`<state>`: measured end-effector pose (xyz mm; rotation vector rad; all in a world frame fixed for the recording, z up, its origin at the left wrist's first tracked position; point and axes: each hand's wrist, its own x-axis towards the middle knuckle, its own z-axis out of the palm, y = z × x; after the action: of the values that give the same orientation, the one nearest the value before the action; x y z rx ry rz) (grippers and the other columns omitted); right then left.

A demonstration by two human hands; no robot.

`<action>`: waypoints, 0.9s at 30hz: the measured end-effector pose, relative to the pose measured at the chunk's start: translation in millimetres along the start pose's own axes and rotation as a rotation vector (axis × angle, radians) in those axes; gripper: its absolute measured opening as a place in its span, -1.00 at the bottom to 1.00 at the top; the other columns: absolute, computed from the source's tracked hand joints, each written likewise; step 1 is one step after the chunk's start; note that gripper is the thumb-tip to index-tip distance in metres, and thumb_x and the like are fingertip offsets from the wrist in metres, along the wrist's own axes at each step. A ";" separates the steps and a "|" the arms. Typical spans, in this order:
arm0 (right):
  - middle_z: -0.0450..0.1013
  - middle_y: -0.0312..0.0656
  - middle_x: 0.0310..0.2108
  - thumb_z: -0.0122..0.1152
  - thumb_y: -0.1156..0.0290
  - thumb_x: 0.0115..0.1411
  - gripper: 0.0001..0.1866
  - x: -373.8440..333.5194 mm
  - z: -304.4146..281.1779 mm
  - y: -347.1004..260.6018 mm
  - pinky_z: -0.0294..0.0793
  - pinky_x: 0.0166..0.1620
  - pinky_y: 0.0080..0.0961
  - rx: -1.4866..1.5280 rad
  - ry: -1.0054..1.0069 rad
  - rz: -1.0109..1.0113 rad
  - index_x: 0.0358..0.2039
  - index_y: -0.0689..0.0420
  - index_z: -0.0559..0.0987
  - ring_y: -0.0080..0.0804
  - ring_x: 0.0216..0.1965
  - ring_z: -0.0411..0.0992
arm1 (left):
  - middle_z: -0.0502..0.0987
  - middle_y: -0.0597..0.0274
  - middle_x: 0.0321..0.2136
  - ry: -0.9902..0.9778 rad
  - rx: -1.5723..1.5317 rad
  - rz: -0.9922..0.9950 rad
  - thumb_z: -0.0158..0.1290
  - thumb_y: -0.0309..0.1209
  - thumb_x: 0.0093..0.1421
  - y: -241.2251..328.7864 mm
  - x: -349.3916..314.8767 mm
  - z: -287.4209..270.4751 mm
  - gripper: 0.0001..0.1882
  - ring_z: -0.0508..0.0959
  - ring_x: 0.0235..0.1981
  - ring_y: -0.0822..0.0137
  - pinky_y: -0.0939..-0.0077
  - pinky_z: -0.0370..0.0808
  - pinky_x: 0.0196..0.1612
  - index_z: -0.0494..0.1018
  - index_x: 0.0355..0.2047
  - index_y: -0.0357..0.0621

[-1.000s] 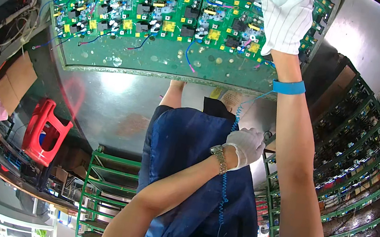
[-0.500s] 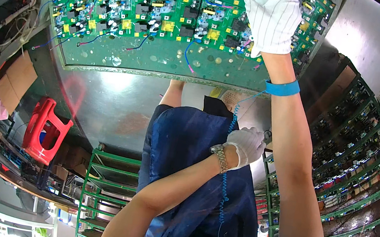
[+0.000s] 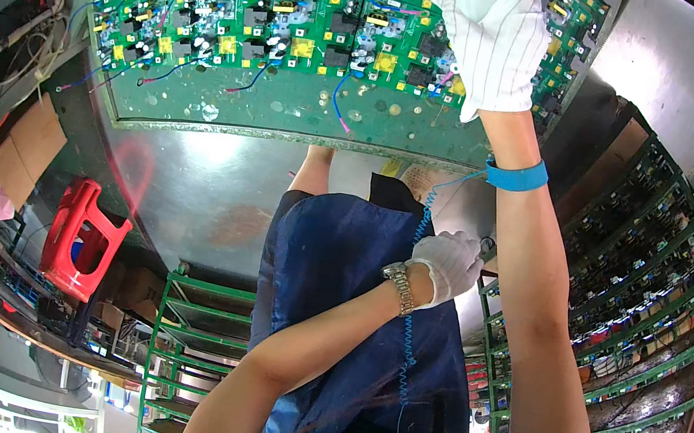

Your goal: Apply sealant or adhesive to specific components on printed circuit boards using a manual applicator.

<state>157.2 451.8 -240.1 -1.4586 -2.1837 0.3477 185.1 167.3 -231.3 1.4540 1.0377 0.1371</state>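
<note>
My right hand (image 3: 492,34), in a white striped glove, reaches up onto a big green panel of circuit boards (image 3: 307,17) packed with yellow and black parts and loose wires. Its fingertips run to the top edge of the view, so their grip is hidden. A blue wrist strap (image 3: 515,176) circles that wrist, and its coiled blue cord (image 3: 409,319) hangs down. My left hand (image 3: 447,265), in a white glove with a metal watch (image 3: 399,286) at the wrist, is curled into a fist in front of a dark blue apron (image 3: 332,306). Nothing shows in the fist.
The panel rests on a shiny metal surface (image 3: 214,185). A red plastic stool (image 3: 81,241) stands at the left, near cardboard boxes (image 3: 23,149). Green metal racks (image 3: 186,355) stand at the lower middle, and more racks holding boards (image 3: 655,296) fill the right.
My right hand has shifted slightly left across the boards, and the wrist strap has moved with it. The left hand has stayed in place.
</note>
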 end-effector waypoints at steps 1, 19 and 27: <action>0.42 -0.14 -0.45 0.26 0.34 0.00 -0.89 -1.0 0.3 2.2 0.41 -0.38 -0.31 0.007 0.033 0.009 -0.40 -0.04 0.61 -0.12 -0.41 0.40 | 0.51 0.04 -0.48 -0.051 -0.012 -0.049 -0.05 -0.26 0.24 6.4 1.6 -11.8 -0.73 0.56 -0.45 0.11 0.28 0.52 -0.34 0.47 -0.28 -0.22; 0.45 -0.18 -0.30 0.28 0.43 -0.03 -0.70 -18.9 8.5 -6.6 0.47 -0.29 -0.28 0.046 0.068 0.004 -0.21 -0.02 0.56 -0.10 -0.28 0.43 | 0.48 0.07 -0.50 -0.066 0.026 -0.009 -0.06 -0.28 0.22 1.7 -0.5 -4.7 -0.75 0.52 -0.41 0.12 0.23 0.50 -0.37 0.47 -0.27 -0.19; 0.49 -0.09 -0.31 0.38 0.21 0.02 -0.58 -27.4 3.1 0.5 0.49 -0.21 -0.31 0.021 0.041 0.216 -0.16 0.13 0.50 -0.17 -0.26 0.48 | 0.47 0.12 -0.47 -0.076 0.061 0.007 -0.04 -0.31 0.18 1.0 0.1 -11.5 -0.79 0.51 -0.38 0.18 0.29 0.48 -0.40 0.49 -0.32 -0.16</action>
<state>164.5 427.1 -250.0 -1.6793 -1.9889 0.4085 178.3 176.0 -228.0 1.5069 0.9824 0.0550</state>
